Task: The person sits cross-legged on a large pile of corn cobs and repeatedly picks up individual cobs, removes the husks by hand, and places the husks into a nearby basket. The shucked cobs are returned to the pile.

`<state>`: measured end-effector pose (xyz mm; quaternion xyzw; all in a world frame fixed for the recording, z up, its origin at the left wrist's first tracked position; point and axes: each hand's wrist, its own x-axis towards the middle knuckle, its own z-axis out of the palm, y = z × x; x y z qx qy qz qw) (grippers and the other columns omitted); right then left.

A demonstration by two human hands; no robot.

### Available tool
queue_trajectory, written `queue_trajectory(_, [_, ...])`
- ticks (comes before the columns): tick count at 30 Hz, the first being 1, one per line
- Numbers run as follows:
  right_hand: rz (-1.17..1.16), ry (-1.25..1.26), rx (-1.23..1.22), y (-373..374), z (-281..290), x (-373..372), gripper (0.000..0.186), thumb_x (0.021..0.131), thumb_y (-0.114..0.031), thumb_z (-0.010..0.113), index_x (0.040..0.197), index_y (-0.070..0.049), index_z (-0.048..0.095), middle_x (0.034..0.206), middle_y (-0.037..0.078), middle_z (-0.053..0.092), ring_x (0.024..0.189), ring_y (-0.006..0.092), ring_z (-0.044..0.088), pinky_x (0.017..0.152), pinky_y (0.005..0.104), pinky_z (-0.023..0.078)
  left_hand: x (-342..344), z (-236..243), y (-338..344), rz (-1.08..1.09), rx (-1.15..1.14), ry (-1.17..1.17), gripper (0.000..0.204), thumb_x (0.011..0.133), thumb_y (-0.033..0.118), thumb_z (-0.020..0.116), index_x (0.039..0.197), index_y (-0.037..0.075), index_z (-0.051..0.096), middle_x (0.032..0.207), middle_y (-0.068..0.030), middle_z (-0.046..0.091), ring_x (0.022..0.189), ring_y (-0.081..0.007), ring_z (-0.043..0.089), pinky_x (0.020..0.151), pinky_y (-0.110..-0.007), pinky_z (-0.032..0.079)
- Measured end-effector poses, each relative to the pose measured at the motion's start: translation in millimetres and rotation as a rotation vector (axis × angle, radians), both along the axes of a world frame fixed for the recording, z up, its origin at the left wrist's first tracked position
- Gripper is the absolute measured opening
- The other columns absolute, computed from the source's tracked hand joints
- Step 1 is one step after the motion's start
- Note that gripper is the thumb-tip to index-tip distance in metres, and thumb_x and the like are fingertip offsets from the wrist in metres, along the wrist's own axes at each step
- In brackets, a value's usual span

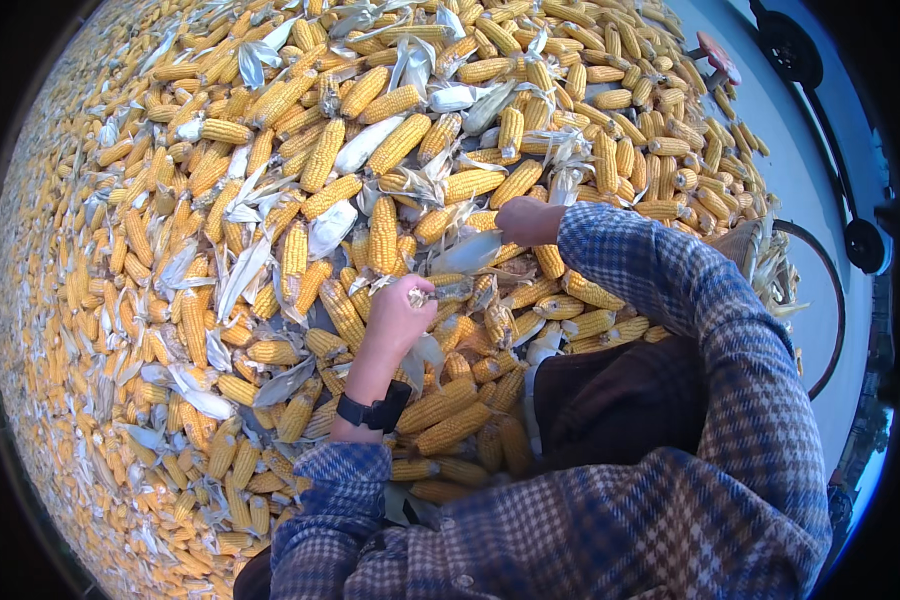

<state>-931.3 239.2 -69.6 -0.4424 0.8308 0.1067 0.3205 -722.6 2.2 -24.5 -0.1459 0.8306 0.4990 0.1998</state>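
Observation:
My left hand [402, 312], with a dark band on its wrist, is closed around the pale, ragged stalk end of an ear of corn [452, 288]. Most of that ear is blurred or hidden among the cobs around it. Farther off and to the right, my right hand [528, 221] has its fingers curled shut on a pale corn husk [467, 252]. The husk stretches from those fingers toward the left hand. Bare yellow cobs lie beneath and around both hands, such as an upright cob [383, 236] just beyond the left one.
A broad heap of yellow corn cobs [195, 318] mixed with dry husks fills the left and middle. At the right stands a basket [740, 247] holding husks, with a dark curved handle [836, 300]. Pale pavement [770, 150] and a dark wheel [791, 52] lie beyond.

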Motion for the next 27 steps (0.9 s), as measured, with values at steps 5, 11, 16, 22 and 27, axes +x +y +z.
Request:
queue_trajectory(5, [0.291,-0.01,-0.367,-37,86,19,0.023,0.082,-0.025,0.076,0.087,-0.003,0.075,0.084,0.016,0.071,0.085,0.0366,0.07,0.078,0.0465,0.055,-6,2,9,0.013,-0.186,0.421,0.06,0.075,0.028,0.088,0.126,0.005,0.065,0.121,-0.0156,0.054,0.113,-0.033,0.063,0.09,-0.043,0.053])
queue_trajectory(11, [0.093,-0.24,-0.836,-65,163,32,0.024,0.084,-0.021,0.078,0.084,0.001,0.07,0.072,0.013,0.068,0.069,0.0275,0.068,0.066,0.0415,0.051,-20,26,15,0.064,0.114,0.427,0.054,0.075,0.027,0.09,0.119,0.005,0.067,0.102,-0.0126,0.072,0.096,-0.0269,0.071,0.086,-0.039,0.055])
queue_trajectory(16, [-0.453,-0.622,-1.0,-59,153,48,0.027,0.093,-0.02,0.076,0.082,0.004,0.067,0.067,0.0,0.057,0.069,0.0035,0.051,0.062,0.0278,0.046,-15,41,15,0.114,0.336,0.352,0.046,0.077,0.025,0.089,0.112,0.001,0.07,0.098,-0.0112,0.076,0.091,-0.0209,0.072,0.084,-0.035,0.055])
queue_trajectory(22, [-0.294,-0.423,-1.016,-49,142,58,0.032,0.092,-0.021,0.076,0.078,0.004,0.063,0.069,0.006,0.051,0.064,0.0115,0.051,0.061,0.0341,0.045,-15,42,16,0.136,0.27,0.391,0.042,0.077,0.024,0.088,0.106,0.0,0.07,0.107,-0.0096,0.069,0.104,-0.0221,0.067,0.092,-0.034,0.051])
queue_trajectory(27, [-0.293,-0.509,-0.968,-50,136,67,0.018,0.089,-0.008,0.071,0.078,0.004,0.063,0.077,0.013,0.059,0.07,0.0255,0.061,0.067,0.0378,0.049,-21,44,17,0.312,0.221,0.694,0.033,0.074,0.013,0.088,0.094,0.001,0.065,0.102,-0.008,0.061,0.097,-0.0224,0.061,0.088,-0.034,0.049])
